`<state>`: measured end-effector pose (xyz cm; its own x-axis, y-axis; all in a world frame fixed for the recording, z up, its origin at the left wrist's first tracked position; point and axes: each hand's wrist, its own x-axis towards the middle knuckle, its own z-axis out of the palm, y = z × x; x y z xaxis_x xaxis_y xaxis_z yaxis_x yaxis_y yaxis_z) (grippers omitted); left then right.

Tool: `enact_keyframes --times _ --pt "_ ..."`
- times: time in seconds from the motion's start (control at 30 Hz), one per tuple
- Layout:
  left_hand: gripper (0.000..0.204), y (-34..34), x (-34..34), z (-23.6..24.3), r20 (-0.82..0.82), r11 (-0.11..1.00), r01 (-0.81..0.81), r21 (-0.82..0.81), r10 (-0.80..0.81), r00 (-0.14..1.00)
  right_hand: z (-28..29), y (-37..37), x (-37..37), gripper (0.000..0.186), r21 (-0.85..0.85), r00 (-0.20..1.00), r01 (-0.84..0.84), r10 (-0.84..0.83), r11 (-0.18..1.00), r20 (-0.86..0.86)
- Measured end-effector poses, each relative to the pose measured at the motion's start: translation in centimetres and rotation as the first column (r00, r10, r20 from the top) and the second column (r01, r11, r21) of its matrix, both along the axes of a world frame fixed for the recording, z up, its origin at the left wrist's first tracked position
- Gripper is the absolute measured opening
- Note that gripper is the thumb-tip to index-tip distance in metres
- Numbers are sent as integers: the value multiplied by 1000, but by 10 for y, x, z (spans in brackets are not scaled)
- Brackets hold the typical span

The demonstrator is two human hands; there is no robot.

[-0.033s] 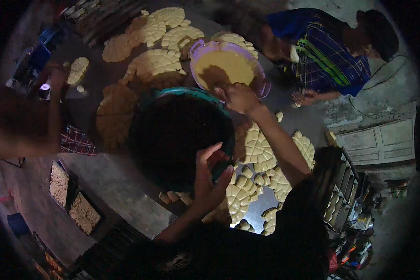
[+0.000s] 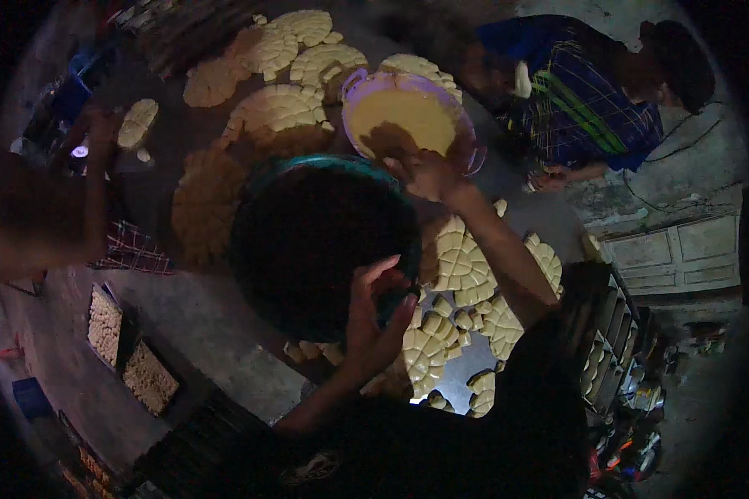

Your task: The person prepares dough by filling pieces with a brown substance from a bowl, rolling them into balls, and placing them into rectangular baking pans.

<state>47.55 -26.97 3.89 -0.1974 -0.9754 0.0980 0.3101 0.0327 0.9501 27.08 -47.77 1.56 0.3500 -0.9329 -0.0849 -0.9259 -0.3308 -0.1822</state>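
Other stuff around me: lower left of my frame there are two trays [image 2: 101,290] of small pale pieces on the floor [image 2: 58,324], plus a blue container [image 2: 32,399] nearer the edge. Upper right, a co-worker in a blue patterned shirt [image 2: 587,100] is leaning in. Below that, on the right, there's a pale panelled board [image 2: 678,248], then a slotted rack [image 2: 614,320], and some colourful clutter [image 2: 637,453] too blurry to make out.

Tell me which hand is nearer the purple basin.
Right. The right hand is at the near rim of the purple basin; the left hand is farther off, lower in view, beside the teal-rimmed tub.
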Motion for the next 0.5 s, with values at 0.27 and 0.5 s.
enact_keyframes --times 0.27,0.5 --pt "33 5 -12 11 -228 961 37 275 28 973 78 146 7 31 315 366 261 -396 912 842" --pt "46 63 -53 42 -810 580 706 407 -129 573 117 314 4 18 275 -21 412 -293 869 956"
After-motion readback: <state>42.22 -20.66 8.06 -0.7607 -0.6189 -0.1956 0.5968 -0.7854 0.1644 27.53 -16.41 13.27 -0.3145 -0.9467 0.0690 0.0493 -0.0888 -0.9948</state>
